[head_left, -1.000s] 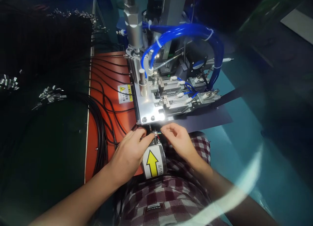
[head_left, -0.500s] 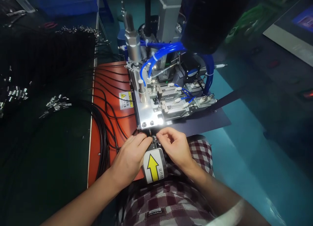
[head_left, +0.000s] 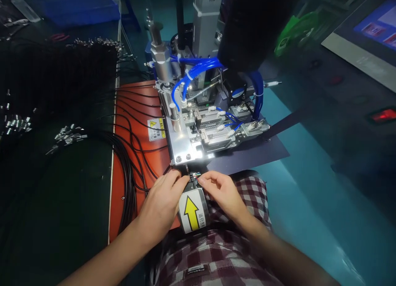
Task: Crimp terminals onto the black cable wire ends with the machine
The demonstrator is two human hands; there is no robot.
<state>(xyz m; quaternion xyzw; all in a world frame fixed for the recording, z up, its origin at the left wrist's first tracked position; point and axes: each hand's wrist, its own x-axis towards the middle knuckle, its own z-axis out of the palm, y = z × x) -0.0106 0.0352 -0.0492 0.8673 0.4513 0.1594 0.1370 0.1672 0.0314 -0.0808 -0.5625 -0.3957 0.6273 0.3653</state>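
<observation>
At the front of the machine, my left hand (head_left: 165,195) is closed on a black cable (head_left: 168,169), mostly hidden under the fingers. Thin coloured wires (head_left: 196,175) fan out to the right from a small black fixture (head_left: 192,184). My right hand (head_left: 223,192) is closed in a pinch, thumb and forefinger at the wire ends. Just below both hands is a rounded cover (head_left: 193,209) with a yellow arrow label. The metal machine (head_left: 182,145) with blue air tubes (head_left: 201,67) stands directly beyond the fingers.
On the left, a bundle of black cables (head_left: 125,183) curves over the orange-red base plate (head_left: 116,220); silver-tipped ends (head_left: 69,135) lie on the dark table. More cables (head_left: 62,67) are heaped behind. A screen (head_left: 377,26) stands at upper right. Checked cloth (head_left: 198,257) covers my lap.
Coloured wires now show spread between my hands, where a silvery piece showed before. My right hand is slightly lower. The whole view has shifted a little.
</observation>
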